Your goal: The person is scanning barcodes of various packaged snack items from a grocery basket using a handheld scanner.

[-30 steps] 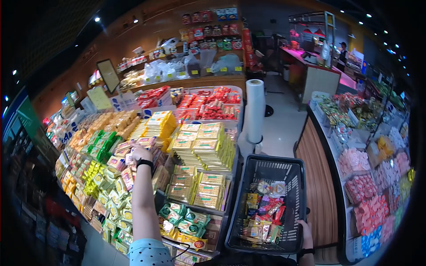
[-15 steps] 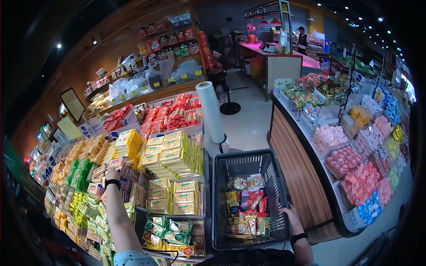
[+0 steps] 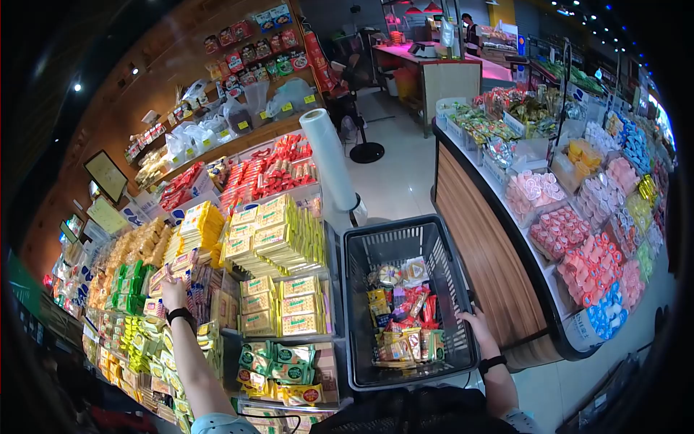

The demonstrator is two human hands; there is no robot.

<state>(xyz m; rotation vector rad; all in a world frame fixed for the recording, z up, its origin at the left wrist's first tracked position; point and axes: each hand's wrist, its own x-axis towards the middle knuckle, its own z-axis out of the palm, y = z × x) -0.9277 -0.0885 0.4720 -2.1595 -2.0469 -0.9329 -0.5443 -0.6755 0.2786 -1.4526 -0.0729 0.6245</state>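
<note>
My left hand point(image 3: 173, 292) reaches into the snack display on the left, its fingers at a stack of purple-and-white packets point(image 3: 194, 283); whether it grips one is too small to tell. Green packets point(image 3: 130, 287) lie to its left and yellow packets point(image 3: 200, 226) beyond it. My right hand point(image 3: 476, 327) is closed on the right rim of a dark shopping basket point(image 3: 354, 304). Inside the basket lie colourful snack packets point(image 3: 413, 307) and round wrapped items point(image 3: 390, 275).
A wood-panelled counter point(image 3: 481, 246) with bagged sweets point(image 3: 557, 232) stands on the right. A plastic bag roll point(image 3: 329, 158) rises beyond the basket. A person point(image 3: 471, 35) stands far back near a pink-lit counter point(image 3: 397, 59). Wall shelves point(image 3: 210, 150) hold bags.
The view has shifted slightly, and most of the scene sits a little further left and higher. My left hand has moved slightly within the packets. My right hand stays on the basket.
</note>
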